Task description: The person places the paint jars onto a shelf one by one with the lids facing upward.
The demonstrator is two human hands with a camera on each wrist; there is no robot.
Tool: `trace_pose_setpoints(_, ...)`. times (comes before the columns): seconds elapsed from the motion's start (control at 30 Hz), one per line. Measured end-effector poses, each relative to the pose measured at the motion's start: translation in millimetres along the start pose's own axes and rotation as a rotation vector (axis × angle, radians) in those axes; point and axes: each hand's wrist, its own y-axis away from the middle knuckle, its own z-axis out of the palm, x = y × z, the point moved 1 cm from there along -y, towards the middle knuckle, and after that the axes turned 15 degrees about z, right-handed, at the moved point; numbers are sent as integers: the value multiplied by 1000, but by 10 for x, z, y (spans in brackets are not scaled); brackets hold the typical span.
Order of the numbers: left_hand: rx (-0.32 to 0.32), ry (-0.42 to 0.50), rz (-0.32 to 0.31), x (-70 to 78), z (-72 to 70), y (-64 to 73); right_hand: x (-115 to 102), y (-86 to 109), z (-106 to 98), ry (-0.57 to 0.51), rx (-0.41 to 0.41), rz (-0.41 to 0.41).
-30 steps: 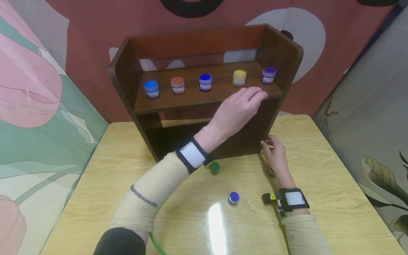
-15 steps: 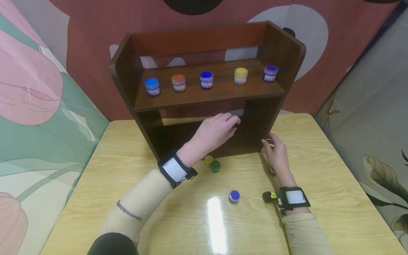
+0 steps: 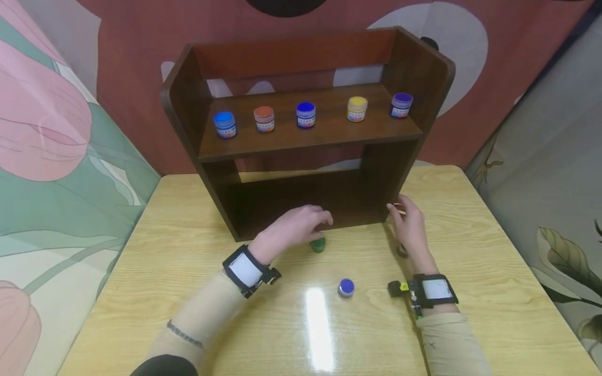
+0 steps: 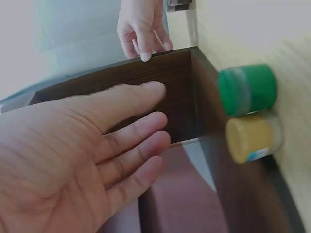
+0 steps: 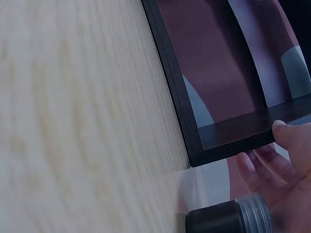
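Observation:
My left hand (image 3: 295,225) is low before the dark brown shelf (image 3: 273,150), its fingers loosely bent and holding nothing. Just beyond its fingertips in the head view stands a green paint jar (image 3: 318,245), partly covered by the hand. The left wrist view shows a yellow paint jar (image 4: 250,138) right beside the green one; the hand hides it from the head camera. At the shelf's lower right, my right hand (image 3: 410,227) holds the edge of the side panel, thumb on the front edge and fingers on the outer side. A dark-lidded jar (image 5: 216,221) stands near that hand.
Along the upper board stand a light blue jar (image 3: 226,128), an orange-red jar (image 3: 265,120), a blue jar (image 3: 306,116), a yellow-lidded jar (image 3: 357,109) and a purple jar (image 3: 401,106). Nearer on the wooden table (image 3: 470,245) is a violet-lidded jar (image 3: 346,288).
My left hand has come down and left, from the upper board's front edge to the jars on the table. The right hand stays at the side panel.

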Motion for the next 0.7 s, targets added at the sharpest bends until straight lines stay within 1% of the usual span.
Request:
trace_pose_setpoints(0.1, -14, 55, -1, -8, 101, 55, 1, -3, -2, 8, 2, -3)
trace_pose_setpoints(0.17, -16, 60, -2, -9, 171, 79, 3, -6, -3, 12, 5, -6)
trace_pose_setpoints(0.27, 0, 66, -11, 5, 281, 103, 6, -7, -5, 14, 7, -4)
trace_pose_setpoints(0.4, 26, 71, -42, 43, 414, 111, 12, -7, -6, 15, 8, 2)
trace_pose_setpoints(0.5, 27, 79, -72, 61, 484, 112, 7, -2, -7, 15, 8, 4)
trace_pose_setpoints(0.6, 36, 86, -83, 62, 531, 125, -4, 3, -5, 14, 6, 5)
trace_pose_setpoints(0.7, 63, 87, -82, 55, 560, 142, -11, 6, -1, 14, 4, 9)
